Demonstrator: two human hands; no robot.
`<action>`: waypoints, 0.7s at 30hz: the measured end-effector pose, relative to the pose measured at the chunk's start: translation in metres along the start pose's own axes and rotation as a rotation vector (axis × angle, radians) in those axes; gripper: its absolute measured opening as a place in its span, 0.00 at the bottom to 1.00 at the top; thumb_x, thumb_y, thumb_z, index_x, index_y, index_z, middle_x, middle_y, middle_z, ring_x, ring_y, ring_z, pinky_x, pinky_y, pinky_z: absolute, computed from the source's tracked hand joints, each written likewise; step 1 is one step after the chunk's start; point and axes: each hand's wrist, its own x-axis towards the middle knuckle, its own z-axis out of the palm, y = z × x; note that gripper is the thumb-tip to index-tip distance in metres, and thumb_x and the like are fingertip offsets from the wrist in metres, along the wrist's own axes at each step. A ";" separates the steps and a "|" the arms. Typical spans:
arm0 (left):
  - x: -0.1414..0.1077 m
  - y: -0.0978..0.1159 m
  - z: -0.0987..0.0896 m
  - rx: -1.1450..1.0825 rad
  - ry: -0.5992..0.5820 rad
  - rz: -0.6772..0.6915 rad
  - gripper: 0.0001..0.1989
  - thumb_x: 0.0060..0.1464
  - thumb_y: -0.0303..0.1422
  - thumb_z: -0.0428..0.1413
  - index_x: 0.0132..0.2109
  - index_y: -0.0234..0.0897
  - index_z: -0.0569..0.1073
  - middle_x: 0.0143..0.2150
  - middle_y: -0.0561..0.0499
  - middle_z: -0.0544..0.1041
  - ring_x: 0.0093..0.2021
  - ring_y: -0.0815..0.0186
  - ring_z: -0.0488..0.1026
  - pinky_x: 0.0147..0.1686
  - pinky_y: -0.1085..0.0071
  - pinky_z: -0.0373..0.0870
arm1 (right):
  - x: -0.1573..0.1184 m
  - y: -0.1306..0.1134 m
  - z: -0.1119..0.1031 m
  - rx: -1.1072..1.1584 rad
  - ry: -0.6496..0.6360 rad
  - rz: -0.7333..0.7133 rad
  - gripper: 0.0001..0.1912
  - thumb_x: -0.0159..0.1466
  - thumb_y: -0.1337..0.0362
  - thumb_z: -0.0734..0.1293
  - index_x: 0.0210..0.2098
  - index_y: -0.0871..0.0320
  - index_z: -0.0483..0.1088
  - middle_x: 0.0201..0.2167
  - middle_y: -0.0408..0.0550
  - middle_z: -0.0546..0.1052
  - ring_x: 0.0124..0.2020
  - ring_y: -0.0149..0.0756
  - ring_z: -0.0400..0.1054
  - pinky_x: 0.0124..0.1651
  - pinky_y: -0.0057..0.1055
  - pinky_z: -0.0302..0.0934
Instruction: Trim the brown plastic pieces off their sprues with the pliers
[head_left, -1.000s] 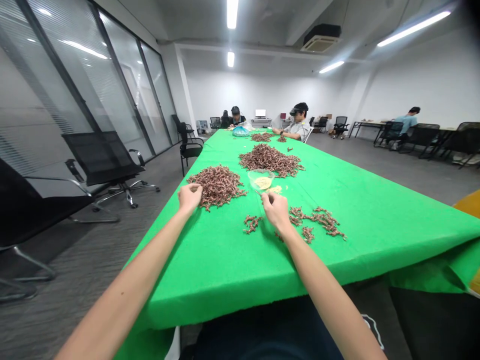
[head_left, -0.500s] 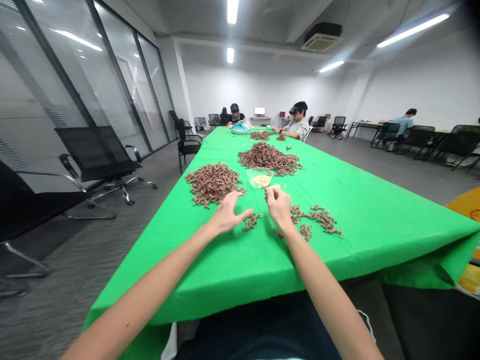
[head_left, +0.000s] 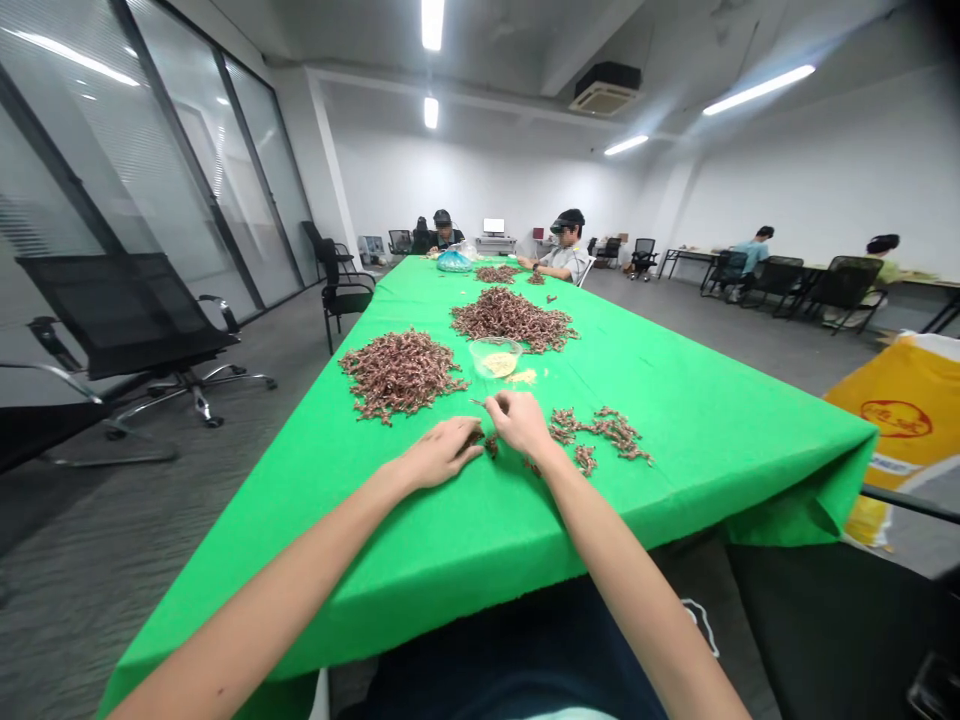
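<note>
My left hand (head_left: 442, 452) rests low over the green cloth, its fingers and thumb curled around small brown knobbly pieces (head_left: 491, 446). Part of those pieces is hidden under the fingers. Just to the right, my right hand (head_left: 517, 422) pinches a thin pointed tool (head_left: 477, 402) whose tip sticks out to the left; its full shape is covered. Beyond the hands stands a clear plastic bowl (head_left: 477, 366) holding pale grains (head_left: 499, 364). More pale bits (head_left: 522, 377) lie on the cloth beside it. Loose brown clusters (head_left: 619, 432) spread right of my right hand.
A large brown heap (head_left: 397, 375) lies left of the bowl, another heap (head_left: 514, 318) behind it. Farther along the green-covered table (head_left: 712, 400) are a blue plastic bag (head_left: 454, 261) and seated people. A yellow sack (head_left: 900, 400) is at the right, office chairs (head_left: 127, 310) at the left.
My right hand has drawn back from the bowl toward my left hand, tool still in it. The left hand's spread fingers have come down and closed over the small brown pieces. The view has turned right.
</note>
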 end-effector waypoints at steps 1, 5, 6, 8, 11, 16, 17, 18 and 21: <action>0.000 0.001 -0.001 -0.009 0.020 0.009 0.20 0.65 0.45 0.45 0.58 0.39 0.64 0.57 0.42 0.69 0.56 0.54 0.67 0.57 0.55 0.63 | 0.000 0.000 0.000 -0.005 -0.011 -0.009 0.18 0.68 0.56 0.61 0.27 0.60 0.73 0.24 0.45 0.74 0.24 0.30 0.60 0.29 0.28 0.46; 0.002 0.004 -0.004 -0.013 0.090 0.027 0.16 0.62 0.44 0.51 0.52 0.40 0.65 0.48 0.44 0.71 0.48 0.56 0.70 0.50 0.58 0.67 | -0.001 -0.001 -0.002 -0.007 -0.012 -0.033 0.19 0.68 0.56 0.61 0.27 0.59 0.72 0.24 0.45 0.74 0.24 0.30 0.60 0.29 0.27 0.46; 0.002 0.005 -0.005 -0.006 0.109 0.024 0.16 0.61 0.44 0.52 0.51 0.40 0.65 0.46 0.45 0.71 0.46 0.56 0.70 0.48 0.59 0.68 | -0.001 -0.001 -0.002 -0.004 -0.006 -0.037 0.19 0.68 0.56 0.61 0.27 0.59 0.72 0.24 0.45 0.74 0.24 0.30 0.61 0.29 0.27 0.47; 0.002 0.006 -0.006 -0.002 0.151 0.008 0.16 0.60 0.44 0.54 0.50 0.39 0.65 0.44 0.46 0.71 0.44 0.56 0.70 0.45 0.60 0.69 | -0.001 -0.001 -0.002 0.004 0.008 -0.043 0.19 0.68 0.56 0.61 0.27 0.59 0.72 0.24 0.45 0.74 0.24 0.30 0.61 0.30 0.27 0.48; 0.004 0.007 -0.009 -0.029 0.233 -0.008 0.17 0.59 0.42 0.55 0.51 0.39 0.65 0.45 0.46 0.70 0.44 0.56 0.71 0.44 0.59 0.70 | 0.000 0.000 -0.003 0.013 0.025 -0.034 0.19 0.68 0.55 0.60 0.28 0.59 0.73 0.25 0.45 0.74 0.25 0.31 0.62 0.31 0.27 0.49; 0.006 0.007 -0.014 -0.072 0.392 0.012 0.14 0.63 0.35 0.51 0.55 0.41 0.65 0.53 0.45 0.68 0.54 0.56 0.68 0.54 0.58 0.68 | 0.001 0.000 -0.003 0.003 0.034 0.005 0.18 0.68 0.56 0.61 0.30 0.59 0.74 0.26 0.46 0.75 0.27 0.31 0.64 0.33 0.27 0.52; 0.007 0.006 -0.014 -0.073 0.398 0.018 0.13 0.64 0.33 0.49 0.54 0.41 0.65 0.54 0.45 0.68 0.56 0.56 0.68 0.55 0.58 0.67 | 0.001 0.000 -0.003 0.003 0.036 0.011 0.18 0.68 0.56 0.61 0.30 0.59 0.74 0.27 0.46 0.76 0.27 0.32 0.65 0.33 0.27 0.52; 0.007 0.006 -0.014 -0.072 0.391 0.022 0.12 0.64 0.33 0.47 0.53 0.41 0.66 0.54 0.45 0.69 0.56 0.57 0.68 0.56 0.58 0.66 | 0.001 0.000 -0.002 0.006 0.040 0.017 0.18 0.68 0.56 0.60 0.30 0.59 0.74 0.27 0.46 0.76 0.27 0.32 0.65 0.33 0.27 0.52; 0.006 0.004 -0.013 -0.063 0.340 0.004 0.13 0.65 0.34 0.46 0.54 0.40 0.67 0.54 0.46 0.70 0.54 0.57 0.69 0.55 0.59 0.67 | 0.002 0.001 -0.002 0.019 0.063 0.038 0.18 0.68 0.55 0.61 0.31 0.60 0.74 0.28 0.47 0.76 0.28 0.32 0.66 0.34 0.27 0.53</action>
